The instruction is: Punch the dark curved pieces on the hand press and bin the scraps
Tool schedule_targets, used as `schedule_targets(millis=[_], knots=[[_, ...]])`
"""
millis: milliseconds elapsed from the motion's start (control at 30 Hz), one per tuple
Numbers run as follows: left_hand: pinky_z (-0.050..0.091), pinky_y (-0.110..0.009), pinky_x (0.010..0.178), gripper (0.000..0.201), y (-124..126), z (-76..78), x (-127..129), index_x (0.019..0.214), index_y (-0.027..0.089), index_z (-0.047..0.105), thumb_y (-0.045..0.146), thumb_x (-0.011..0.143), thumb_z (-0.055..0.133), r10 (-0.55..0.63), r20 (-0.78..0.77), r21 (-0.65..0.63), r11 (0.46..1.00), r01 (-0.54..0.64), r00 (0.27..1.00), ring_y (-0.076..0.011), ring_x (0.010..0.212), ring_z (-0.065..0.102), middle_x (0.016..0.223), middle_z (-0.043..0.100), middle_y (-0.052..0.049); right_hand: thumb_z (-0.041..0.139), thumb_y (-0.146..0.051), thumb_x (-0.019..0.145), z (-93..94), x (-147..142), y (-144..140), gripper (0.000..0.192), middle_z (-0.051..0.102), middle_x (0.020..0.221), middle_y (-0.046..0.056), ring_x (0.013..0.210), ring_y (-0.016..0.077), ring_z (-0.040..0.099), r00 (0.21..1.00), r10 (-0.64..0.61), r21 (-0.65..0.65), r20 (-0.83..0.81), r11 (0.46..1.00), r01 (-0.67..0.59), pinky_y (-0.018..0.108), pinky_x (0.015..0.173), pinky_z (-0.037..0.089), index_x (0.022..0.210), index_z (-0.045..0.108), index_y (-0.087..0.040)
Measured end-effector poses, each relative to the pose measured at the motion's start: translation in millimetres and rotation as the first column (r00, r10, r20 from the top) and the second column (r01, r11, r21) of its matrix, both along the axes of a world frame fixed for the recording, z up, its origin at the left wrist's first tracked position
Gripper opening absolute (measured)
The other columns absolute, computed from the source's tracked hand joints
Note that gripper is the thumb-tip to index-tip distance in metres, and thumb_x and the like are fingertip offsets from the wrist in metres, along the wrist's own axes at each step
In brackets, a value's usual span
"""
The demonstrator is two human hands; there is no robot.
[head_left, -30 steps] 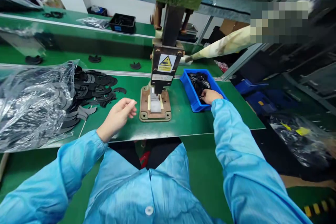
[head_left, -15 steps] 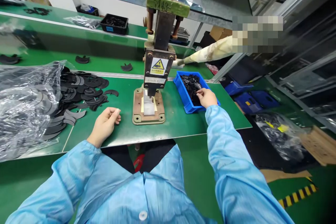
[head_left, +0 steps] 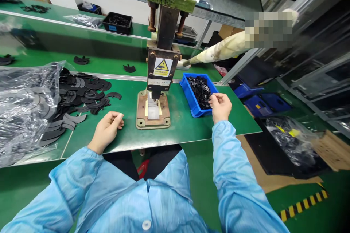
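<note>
R hand pinches a small black part at blue bin; L hand curled loosely on bench front edge, by press.

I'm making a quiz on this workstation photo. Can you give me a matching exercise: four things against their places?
Things:
1. blue bin
2. press
3. plastic bag
4. left hand

Places:
A. far left of the bench
B. resting on the green mat, left of the press base
C. right of the press, under the right hand
D. middle of the bench

Pairs: 1-C, 2-D, 3-A, 4-B
</note>
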State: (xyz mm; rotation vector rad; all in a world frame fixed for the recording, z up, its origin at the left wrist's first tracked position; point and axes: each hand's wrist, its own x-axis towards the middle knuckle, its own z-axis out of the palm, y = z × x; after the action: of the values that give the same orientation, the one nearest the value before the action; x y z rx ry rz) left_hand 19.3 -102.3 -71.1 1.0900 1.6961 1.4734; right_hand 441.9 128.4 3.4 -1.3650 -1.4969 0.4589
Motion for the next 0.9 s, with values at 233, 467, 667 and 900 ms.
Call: schedule_targets(millis=[233, 467, 667, 900], knots=[[0.054, -0.03, 0.071, 0.027, -17.8, 10.2, 33.4, 0.104, 0.02, 0.068, 0.046, 0.1, 0.068, -0.062, -0.091, 0.086, 0.994, 0.07, 0.994, -0.0172, 0.074, 0.065, 0.084, 0.068, -0.003, 0.072, -0.057, 0.092, -30.1, -65.3, -110.4, 0.037, 0.075, 0.083, 0.001, 0.067, 0.0139, 0.071, 0.905, 0.292, 0.048, -0.308, 0.955, -0.292, 0.032, 0.065, 0.062, 0.106, 0.066, -0.024], [0.058, -0.032, 0.08, 0.021, -42.0, 38.4, 87.8, 0.12, 0.022, 0.069, 0.029, 0.1, 0.071, -0.307, -0.215, 0.24, 0.904, 0.355, 0.927, -0.0176, 0.087, 0.069, 0.1, 0.071, -0.006, 0.075, -0.061, 0.089, -61.7, -117.3, -182.7, 0.038, 0.071, 0.087, 0.002, 0.07, 0.0139, 0.069, 0.743, 0.484, 0.009, -0.462, 0.841, -0.541, 0.032, 0.065, 0.061, 0.098, 0.068, -0.025], [0.06, -0.031, 0.075, 0.031, -45.1, 44.6, 96.0, 0.127, 0.023, 0.068, 0.022, 0.097, 0.075, -0.341, -0.321, 0.351, 0.824, 0.445, 0.884, -0.0158, 0.083, 0.068, 0.108, 0.071, -0.009, 0.079, -0.06, 0.085, -63.6, -132.2, -198.8, 0.037, 0.07, 0.083, 0.002, 0.072, 0.0146, 0.067, 0.674, 0.54, -0.018, -0.504, 0.774, -0.633, 0.032, 0.067, 0.059, 0.092, 0.069, -0.026], [0.06, -0.031, 0.074, 0.022, -45.8, 45.4, 95.8, 0.12, 0.023, 0.07, 0.024, 0.098, 0.075, -0.302, -0.356, 0.342, 0.839, 0.424, 0.884, -0.0163, 0.083, 0.069, 0.104, 0.073, -0.008, 0.08, -0.059, 0.085, -66.0, -138.5, -204.4, 0.036, 0.07, 0.082, 0.001, 0.07, 0.0149, 0.066, 0.647, 0.555, -0.041, -0.524, 0.742, -0.67, 0.033, 0.066, 0.059, 0.091, 0.07, -0.026]])
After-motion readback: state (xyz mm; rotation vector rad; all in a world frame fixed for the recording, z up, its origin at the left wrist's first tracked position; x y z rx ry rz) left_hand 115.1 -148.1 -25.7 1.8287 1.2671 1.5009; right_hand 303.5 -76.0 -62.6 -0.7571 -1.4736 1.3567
